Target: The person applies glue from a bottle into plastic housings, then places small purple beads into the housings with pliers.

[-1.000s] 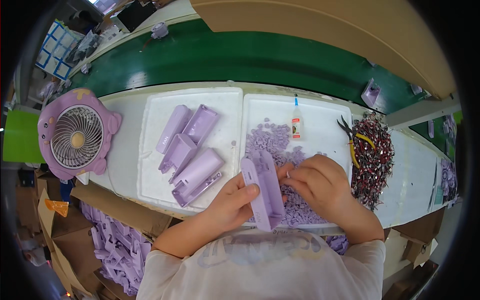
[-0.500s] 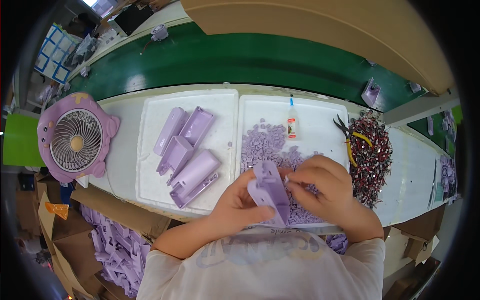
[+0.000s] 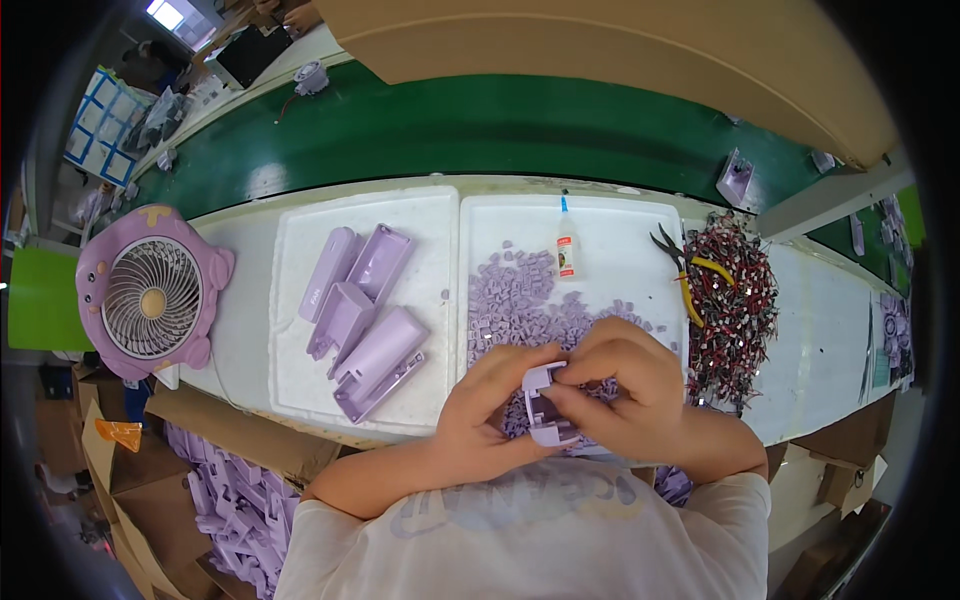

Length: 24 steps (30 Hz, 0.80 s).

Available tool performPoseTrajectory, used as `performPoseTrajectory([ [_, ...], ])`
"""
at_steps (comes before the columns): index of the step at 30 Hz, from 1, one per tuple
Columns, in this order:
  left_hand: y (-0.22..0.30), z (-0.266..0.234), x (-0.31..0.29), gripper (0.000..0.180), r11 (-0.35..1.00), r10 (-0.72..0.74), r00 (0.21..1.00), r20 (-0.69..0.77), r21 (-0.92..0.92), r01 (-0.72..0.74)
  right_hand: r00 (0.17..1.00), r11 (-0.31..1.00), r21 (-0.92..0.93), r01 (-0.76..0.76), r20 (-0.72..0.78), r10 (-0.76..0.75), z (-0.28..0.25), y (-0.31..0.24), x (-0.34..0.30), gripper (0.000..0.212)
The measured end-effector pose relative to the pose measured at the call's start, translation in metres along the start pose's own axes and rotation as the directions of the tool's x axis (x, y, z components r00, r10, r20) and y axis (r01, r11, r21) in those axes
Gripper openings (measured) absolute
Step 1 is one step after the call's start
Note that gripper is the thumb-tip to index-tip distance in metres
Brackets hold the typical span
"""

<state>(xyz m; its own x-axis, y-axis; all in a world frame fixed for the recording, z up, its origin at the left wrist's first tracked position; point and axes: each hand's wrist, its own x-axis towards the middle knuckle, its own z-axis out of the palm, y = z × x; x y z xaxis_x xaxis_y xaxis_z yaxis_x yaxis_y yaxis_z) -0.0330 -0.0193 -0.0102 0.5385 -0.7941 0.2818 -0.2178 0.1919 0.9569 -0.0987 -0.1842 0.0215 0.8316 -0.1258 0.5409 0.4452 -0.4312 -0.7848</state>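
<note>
- The left hand (image 3: pixel 490 400) is clamped around a purple case (image 3: pixel 552 437), which is tilted in front of the person's chest, over the near edge of the right tray (image 3: pixel 630 240).
- The right hand (image 3: pixel 625 375) is beside it, fingers bent at the case's open side; I cannot tell whether they pinch anything.
- Small purple pieces (image 3: pixel 512 290) lie heaped in that tray, under and beyond the hands.
- A bottle (image 3: pixel 566 262) with a blue tip, among the things there, has a red and white label, its print too small to read.
- In the left tray (image 3: pixel 425 220), one purple shell (image 3: pixel 330 272) bears short pale lettering.
- Large faded letters cross the person's shirt (image 3: pixel 500 540).
- Yellow-handled pliers (image 3: pixel 688 300) touch a wire heap (image 3: pixel 735 320).
</note>
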Motion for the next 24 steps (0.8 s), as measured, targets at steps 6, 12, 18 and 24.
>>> performPoseTrajectory([
  [6,0.000,0.005,-0.002,0.073,0.999,-0.042,0.999,-0.033,0.015,0.042,0.943,0.897,0.301,-0.323,0.029,0.330,0.004,0.005,-0.005,0.017],
  [12,0.006,0.001,-0.001,0.079,0.961,-0.237,0.970,0.053,-0.136,0.242,0.846,0.790,0.307,-0.531,0.150,0.511,-0.003,0.018,-0.002,0.012],
  [18,0.026,-0.024,-0.006,0.061,0.602,-0.596,0.790,0.142,-0.572,0.557,0.968,0.710,-0.704,-0.025,0.160,0.192,-0.024,0.037,0.024,0.010],
  [24,0.029,-0.032,-0.002,0.053,0.511,-0.620,0.773,0.138,-0.677,0.530,0.922,0.588,-0.796,0.144,0.323,0.211,-0.029,0.071,0.029,0.025],
])
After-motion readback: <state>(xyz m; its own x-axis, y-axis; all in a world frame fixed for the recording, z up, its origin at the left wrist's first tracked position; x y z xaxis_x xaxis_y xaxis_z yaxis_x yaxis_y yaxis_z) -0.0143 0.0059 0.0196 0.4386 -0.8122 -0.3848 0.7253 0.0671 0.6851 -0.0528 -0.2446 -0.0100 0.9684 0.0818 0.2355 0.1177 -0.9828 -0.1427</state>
